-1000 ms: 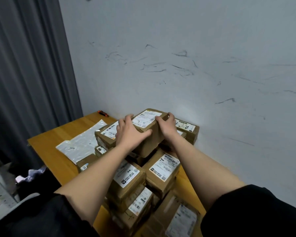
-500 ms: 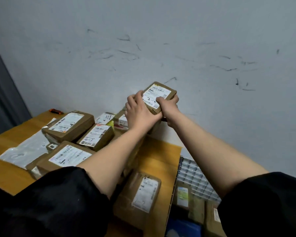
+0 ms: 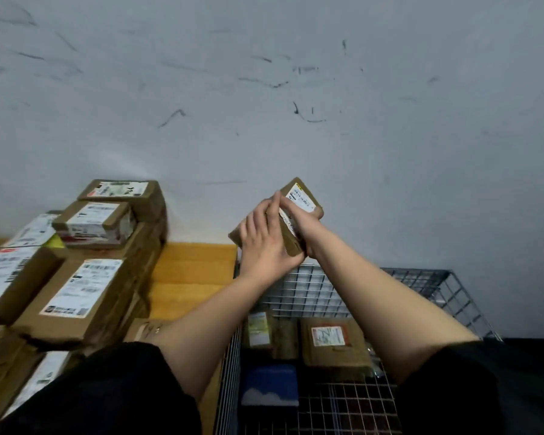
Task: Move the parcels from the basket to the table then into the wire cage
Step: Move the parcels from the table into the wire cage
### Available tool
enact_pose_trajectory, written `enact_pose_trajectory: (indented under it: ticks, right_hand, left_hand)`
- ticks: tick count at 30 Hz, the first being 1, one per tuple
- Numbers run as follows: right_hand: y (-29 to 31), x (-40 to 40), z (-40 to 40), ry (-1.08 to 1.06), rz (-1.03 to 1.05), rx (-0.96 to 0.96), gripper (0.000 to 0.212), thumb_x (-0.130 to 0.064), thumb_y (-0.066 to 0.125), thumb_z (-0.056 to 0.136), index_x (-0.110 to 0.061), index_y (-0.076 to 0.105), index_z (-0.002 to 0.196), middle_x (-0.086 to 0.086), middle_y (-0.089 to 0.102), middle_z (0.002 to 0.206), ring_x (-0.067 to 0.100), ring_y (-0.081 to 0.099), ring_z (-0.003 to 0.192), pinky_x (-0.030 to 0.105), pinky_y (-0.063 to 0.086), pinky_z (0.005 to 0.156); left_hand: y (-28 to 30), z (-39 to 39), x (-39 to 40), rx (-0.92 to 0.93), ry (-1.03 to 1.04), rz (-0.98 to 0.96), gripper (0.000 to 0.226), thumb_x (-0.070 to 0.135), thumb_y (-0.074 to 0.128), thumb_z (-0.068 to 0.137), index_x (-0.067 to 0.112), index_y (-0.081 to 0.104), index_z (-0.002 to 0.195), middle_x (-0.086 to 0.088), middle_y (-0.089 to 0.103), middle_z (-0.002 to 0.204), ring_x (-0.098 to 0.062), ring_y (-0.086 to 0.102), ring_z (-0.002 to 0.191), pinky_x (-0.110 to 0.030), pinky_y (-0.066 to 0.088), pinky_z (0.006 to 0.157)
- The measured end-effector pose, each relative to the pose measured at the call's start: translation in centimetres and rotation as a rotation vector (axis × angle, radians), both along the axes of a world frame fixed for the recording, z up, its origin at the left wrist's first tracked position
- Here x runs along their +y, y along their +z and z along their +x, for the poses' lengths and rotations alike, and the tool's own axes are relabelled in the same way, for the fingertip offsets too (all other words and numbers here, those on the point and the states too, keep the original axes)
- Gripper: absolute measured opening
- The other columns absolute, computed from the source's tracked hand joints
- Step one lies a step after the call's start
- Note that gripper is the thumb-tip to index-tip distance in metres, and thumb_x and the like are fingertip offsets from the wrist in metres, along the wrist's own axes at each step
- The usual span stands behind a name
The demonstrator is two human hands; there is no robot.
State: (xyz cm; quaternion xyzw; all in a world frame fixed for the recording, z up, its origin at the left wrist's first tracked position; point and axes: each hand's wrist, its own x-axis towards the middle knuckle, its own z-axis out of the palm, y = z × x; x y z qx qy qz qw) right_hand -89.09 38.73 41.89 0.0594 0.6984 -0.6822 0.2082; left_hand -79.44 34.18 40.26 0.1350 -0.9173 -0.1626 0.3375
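- A person holds a small brown parcel [image 3: 299, 211] with both hands at the centre of the frame, tilted on edge with its white label facing up and to the right, in front of a scuffed pale wall [image 3: 296, 89].
- The left hand [image 3: 264, 243] grips the parcel's near, lower side, fingers curled up along its face; the right hand [image 3: 305, 227] wraps the parcel from the right, its fingers closed round the box edge.
- The parcel hangs in the air above the rear rim of the wire cage [image 3: 427, 284], which fills the lower right of the frame.
- Inside the cage lie a flat brown parcel with a red-bordered label [image 3: 333, 343], a smaller box with a greenish label [image 3: 259, 331] just to its left, and a blue item [image 3: 270, 384] nearer the camera.
- A stack of labelled cardboard parcels [image 3: 85, 271] crowds the left of the frame on a yellow wooden table [image 3: 195, 274], whose bare right end meets the cage's left wall.
- Black sleeves [image 3: 107, 394] cover both upper arms along the bottom edge; the forearms are bare.
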Motion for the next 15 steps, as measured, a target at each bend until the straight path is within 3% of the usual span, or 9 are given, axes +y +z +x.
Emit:
enact_pose_trajectory:
  ticks: [3,5,6,9,12,15]
  right_hand:
    - [-1.7,3.4,-1.7,-0.001,-0.023,-0.069,0.112,-0.067,0.081,0.041,-0.028,0.021,0.128,0.014,0.053,0.124,0.024,0.063,0.099,0.031,0.054,0.07]
    - [-3.6,5.5,-3.2,0.018,-0.041,-0.128,0.094,-0.058,0.078,0.066,-0.022,0.02,0.132,0.014,0.057,0.111,0.022,0.063,0.089,0.029,0.052,0.066]
    - [-4.7,6.4,-3.8,0.021,-0.023,-0.157,0.09,-0.057,0.077,0.069,-0.022,0.021,0.131,0.013,0.056,0.107,0.022,0.062,0.087,0.03,0.052,0.068]
    - [-8.6,8.4,-5.9,-0.001,0.095,-0.215,0.11,-0.065,0.077,0.044,-0.04,0.02,0.135,0.014,0.05,0.122,0.034,0.057,0.105,0.049,0.054,0.085]
    - [-14.0,10.0,-8.5,-0.028,0.077,-0.222,0.118,-0.065,0.071,0.039,-0.041,0.019,0.142,0.012,0.041,0.134,0.038,0.051,0.115,0.055,0.052,0.09]
    - [-18.9,11.3,-9.9,-0.029,0.101,-0.238,0.116,-0.069,0.071,0.04,-0.038,0.027,0.142,0.01,0.039,0.141,0.036,0.049,0.12,0.053,0.048,0.098]
  left_hand:
    - [-2.3,-2.0,2.4,-0.08,-0.122,-0.025,0.115,0.052,0.076,0.064,0.021,0.002,0.146,-0.014,0.04,0.141,-0.029,0.037,0.132,-0.045,0.023,0.113]
    - [-4.0,-3.4,3.7,-0.13,-0.173,-0.019,0.114,0.053,0.075,0.065,0.017,0.006,0.148,-0.012,0.042,0.14,-0.027,0.04,0.13,-0.042,0.023,0.112]
    - [-5.0,-4.0,4.3,-0.165,-0.195,0.003,0.114,0.055,0.074,0.066,0.014,0.008,0.149,-0.01,0.042,0.14,-0.025,0.041,0.13,-0.04,0.021,0.112]
    - [-8.5,-5.4,5.0,-0.269,-0.249,0.085,0.102,0.064,0.06,0.077,0.016,0.01,0.152,-0.003,0.035,0.147,-0.019,0.033,0.134,-0.037,0.016,0.114]
    - [-12.6,-6.6,5.0,-0.311,-0.09,0.338,0.073,0.057,0.044,0.091,0.023,0.016,0.15,-0.002,0.021,0.152,-0.018,0.022,0.139,-0.043,0.018,0.115]
    - [-15.9,-7.4,4.8,-0.468,0.164,0.831,0.067,0.055,0.041,0.094,0.02,0.023,0.149,-0.008,0.015,0.154,-0.028,0.025,0.138,-0.047,0.03,0.11]
